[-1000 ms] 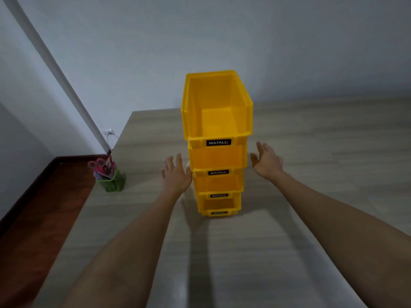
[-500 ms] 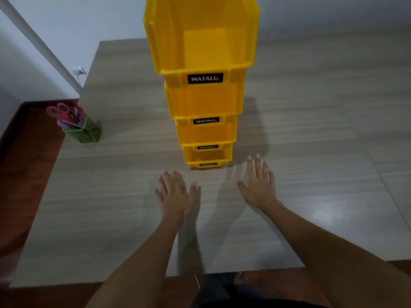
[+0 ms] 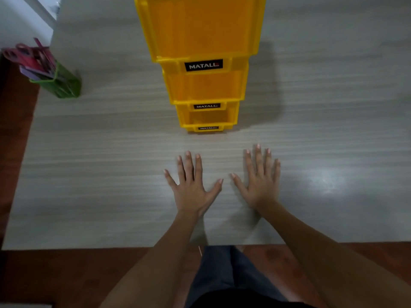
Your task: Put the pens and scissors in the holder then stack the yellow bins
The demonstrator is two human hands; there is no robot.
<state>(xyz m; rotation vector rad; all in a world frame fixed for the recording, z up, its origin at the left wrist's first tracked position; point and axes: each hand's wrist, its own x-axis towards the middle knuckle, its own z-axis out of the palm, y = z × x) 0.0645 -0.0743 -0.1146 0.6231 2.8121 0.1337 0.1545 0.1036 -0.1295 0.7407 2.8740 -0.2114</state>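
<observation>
Several yellow bins (image 3: 203,85) stand stacked in one tower at the middle of the table, each with a black MATALL label on its front lip. The green holder (image 3: 62,82) stands near the table's left edge with red-handled scissors (image 3: 20,53) and pens (image 3: 42,56) sticking out of it. My left hand (image 3: 192,187) and my right hand (image 3: 260,183) lie flat, palms down and fingers spread, on the table in front of the stack. Neither hand touches the bins or holds anything.
The pale wood-grain table (image 3: 111,174) ends at a near edge just above my legs. Dark red floor shows to the left and below. A white wall corner (image 3: 26,21) stands at the far left.
Both hands have drawn back from the sides of the stack and come down flat on the table in front of it. My view has tilted downward and closer.
</observation>
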